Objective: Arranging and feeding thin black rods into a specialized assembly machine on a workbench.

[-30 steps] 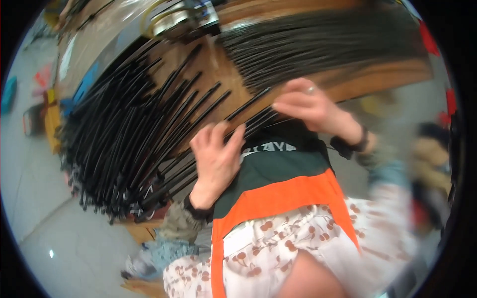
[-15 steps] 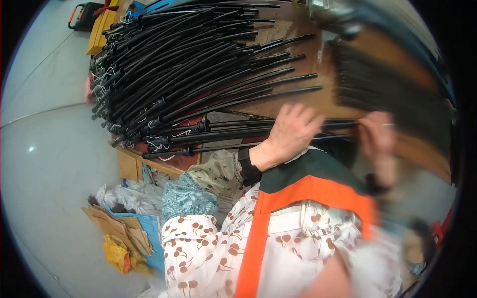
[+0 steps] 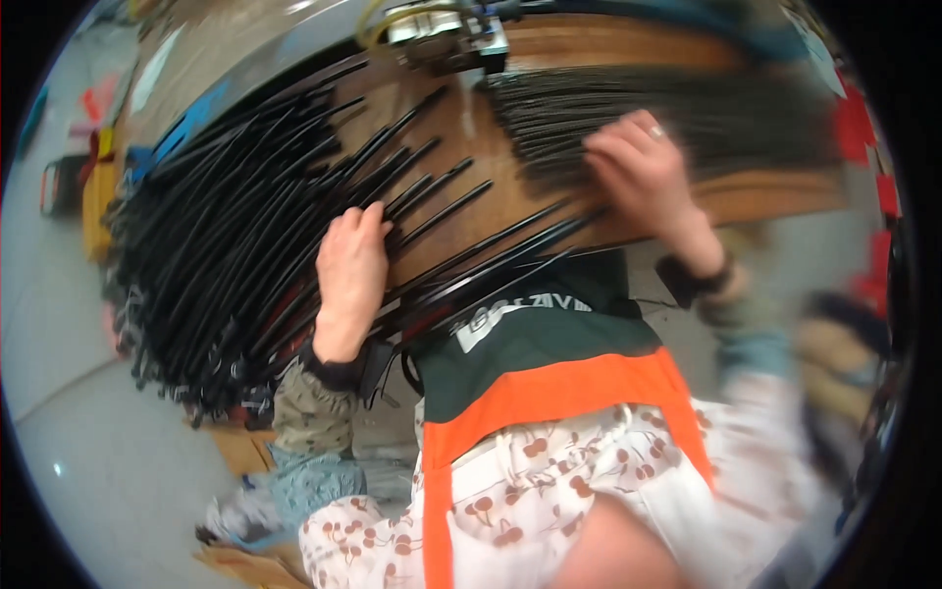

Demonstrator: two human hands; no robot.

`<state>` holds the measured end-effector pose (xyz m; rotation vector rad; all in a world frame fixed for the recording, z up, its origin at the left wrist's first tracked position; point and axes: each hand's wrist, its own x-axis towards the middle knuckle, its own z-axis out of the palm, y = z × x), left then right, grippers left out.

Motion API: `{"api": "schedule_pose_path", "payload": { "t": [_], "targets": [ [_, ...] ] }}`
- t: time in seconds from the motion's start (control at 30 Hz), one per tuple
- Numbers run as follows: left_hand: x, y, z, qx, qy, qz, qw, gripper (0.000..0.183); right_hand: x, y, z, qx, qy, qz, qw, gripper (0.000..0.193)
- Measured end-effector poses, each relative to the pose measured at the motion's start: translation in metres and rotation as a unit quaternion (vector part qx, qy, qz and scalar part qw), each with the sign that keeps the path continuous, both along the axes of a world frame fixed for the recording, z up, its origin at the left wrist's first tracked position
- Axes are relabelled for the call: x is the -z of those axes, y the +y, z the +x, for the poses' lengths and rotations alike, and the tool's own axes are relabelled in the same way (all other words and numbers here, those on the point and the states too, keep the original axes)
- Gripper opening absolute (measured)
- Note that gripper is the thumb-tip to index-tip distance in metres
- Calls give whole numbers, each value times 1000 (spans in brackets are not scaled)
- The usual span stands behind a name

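Many long black tubes (image 3: 226, 226) with fittings at their left ends lie in a large pile on the wooden table. My left hand (image 3: 351, 270) rests at the pile's right edge, its fingers bent over the end of a black tube (image 3: 412, 187). My right hand (image 3: 643, 162), a ring on one finger, hovers by a stack of thin dark rods (image 3: 549, 123). Its fingers are drawn together, and what they hold, if anything, is hidden. A few separate black tubes (image 3: 510, 245) stretch along the table's near edge, between my hands and my apron.
A metal device (image 3: 442, 34) with a yellow hose stands at the table's far side. Bare wood (image 3: 481, 221) shows between pile and stack. At the left are a yellow box (image 3: 98, 211) and a dark case (image 3: 61, 187); cardboard (image 3: 245, 564) lies below.
The view has swung to the right. My left hand has moved off the near tubes onto the pile's edge. My right hand has left the near tubes' ends for the rod stack.
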<state>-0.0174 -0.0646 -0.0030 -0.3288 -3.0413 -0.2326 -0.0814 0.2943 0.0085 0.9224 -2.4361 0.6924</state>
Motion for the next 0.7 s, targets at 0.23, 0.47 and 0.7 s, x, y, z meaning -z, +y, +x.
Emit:
{"api": "schedule_pose_path", "payload": {
  "t": [0.23, 0.47, 0.7],
  "targets": [
    [-18, 9, 2, 54, -4, -60, 997, 66, 5, -1, -29, -82, -7, 174, 981, 26],
    [-42, 29, 1, 87, -44, -54, 994, 73, -3, -18, -23, -56, -11, 163, 985, 26],
    [-56, 69, 1, 161, -77, 28, 984, 67, -2, -38, -7, -169, -126, 29, 977, 27]
  ]
}}
